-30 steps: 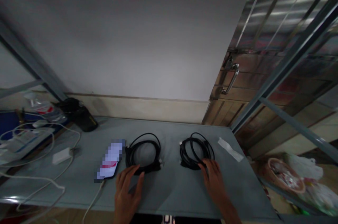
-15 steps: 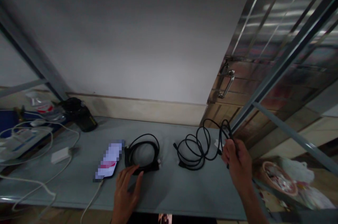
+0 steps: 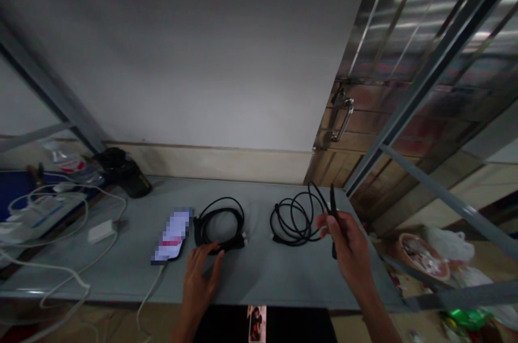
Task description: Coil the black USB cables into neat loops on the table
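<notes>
A neatly coiled black cable lies on the grey tabletop in front of my left hand. That hand's fingertips rest at the coil's near edge, with thumb and fingers apart. Further right is a second black cable in loose, overlapping loops. My right hand is closed around part of this cable at its right side, just above the table. A dark, flat strip-like piece sticks up from the right fist, and its lower end shows below. Whether it is part of the cable I cannot tell.
A phone on a white charging cord lies left of the coil. Further left are a white adapter, a power strip, a black case and a plastic bottle. Metal frame posts rise at both sides.
My right hand has moved left and slightly up, and the loose loops have drawn closer together. The dark strip now stands upright from the fist. My left hand stays by the coil.
</notes>
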Tool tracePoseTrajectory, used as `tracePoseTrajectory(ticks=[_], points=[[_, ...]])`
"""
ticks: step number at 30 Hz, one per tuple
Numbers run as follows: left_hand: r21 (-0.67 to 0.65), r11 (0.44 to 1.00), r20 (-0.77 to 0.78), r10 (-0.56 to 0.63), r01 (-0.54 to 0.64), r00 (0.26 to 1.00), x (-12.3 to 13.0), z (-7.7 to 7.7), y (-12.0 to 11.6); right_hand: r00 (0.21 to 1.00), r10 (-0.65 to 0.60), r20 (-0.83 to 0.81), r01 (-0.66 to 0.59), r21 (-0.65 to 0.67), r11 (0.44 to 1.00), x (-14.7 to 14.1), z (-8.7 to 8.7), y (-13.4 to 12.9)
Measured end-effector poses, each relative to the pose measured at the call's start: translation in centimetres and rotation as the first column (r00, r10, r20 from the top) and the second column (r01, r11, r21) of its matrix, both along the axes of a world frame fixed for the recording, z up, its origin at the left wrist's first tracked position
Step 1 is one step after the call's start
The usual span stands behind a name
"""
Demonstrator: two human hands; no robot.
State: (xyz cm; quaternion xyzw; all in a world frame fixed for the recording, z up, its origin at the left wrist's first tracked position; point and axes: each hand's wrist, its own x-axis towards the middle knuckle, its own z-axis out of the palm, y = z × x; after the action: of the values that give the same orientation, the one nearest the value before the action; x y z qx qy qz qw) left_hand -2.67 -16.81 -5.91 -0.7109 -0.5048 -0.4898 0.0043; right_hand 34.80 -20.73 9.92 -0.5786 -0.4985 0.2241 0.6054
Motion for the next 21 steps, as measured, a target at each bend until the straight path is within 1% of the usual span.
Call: tracePoseTrajectory(ticks=[3, 5, 7, 9, 11, 13, 15, 17, 19, 20, 21], points=[[-0.015, 1.000, 0.009, 0.004, -0.004, 1.000, 0.1, -0.1, 0.1, 0.999, 0.020, 0.026, -0.018, -0.069, 0.997, 0.1, -1.0, 1.1], [-0.025, 1.000, 0.009, 0.001, -0.001, 1.000, 0.2, -0.1, 0.1, 0.999, 0.032, 0.036, -0.029, -0.073, 0.997, 0.3, -1.2, 2.0], [-0.032, 0.999, 0.005, -0.004, 0.005, 1.000, 0.2, -0.2, 0.2, 0.999, 0.031, 0.030, -0.030, -0.046, 0.999, 0.6, -0.8, 3.0], [-0.028, 1.000, 0.002, -0.007, 0.007, 1.000, 0.2, -0.1, 0.3, 0.999, 0.034, 0.010, -0.034, 0.005, 0.999, 0.7, 0.3, 3.8], [-0.018, 1.000, 0.006, -0.006, 0.006, 1.000, 0.1, 0.0, 0.3, 0.998, 0.051, -0.022, -0.049, 0.076, 0.996, 0.8, 1.9, 4.5], [-0.012, 1.000, 0.020, -0.005, 0.005, 1.000, 0.2, 0.3, 0.1, 0.996, 0.055, -0.067, -0.043, 0.160, 0.986, 0.9, 3.9, 4.9], [-0.024, 1.000, 0.056, -0.008, 0.009, 0.998, 0.8, 0.7, -0.2, 0.993, 0.031, -0.115, -0.002, 0.249, 0.969, 1.1, 6.2, 5.1], [-0.073, 0.997, 0.117, -0.026, 0.035, 0.993, 1.9, 1.3, -0.7, 0.987, 0.011, -0.163, 0.047, 0.347, 0.937, 1.1, 8.8, 4.8], [-0.176, 0.977, 0.198, -0.082, 0.118, 0.977, 3.9, 2.0, -1.3, 0.977, 0.038, -0.208, 0.062, 0.454, 0.889, 1.0, 11.5, 4.2], [-0.246, 0.952, 0.246, -0.123, 0.184, 0.962, 5.2, 2.4, -1.6, 0.973, 0.063, -0.223, 0.062, 0.509, 0.859, 0.8, 12.8, 3.7], [-0.321, 0.908, 0.303, -0.172, 0.270, 0.937, 6.6, 2.8, -1.9, 0.967, 0.088, -0.240, 0.063, 0.557, 0.828, 0.6, 14.1, 3.2]])
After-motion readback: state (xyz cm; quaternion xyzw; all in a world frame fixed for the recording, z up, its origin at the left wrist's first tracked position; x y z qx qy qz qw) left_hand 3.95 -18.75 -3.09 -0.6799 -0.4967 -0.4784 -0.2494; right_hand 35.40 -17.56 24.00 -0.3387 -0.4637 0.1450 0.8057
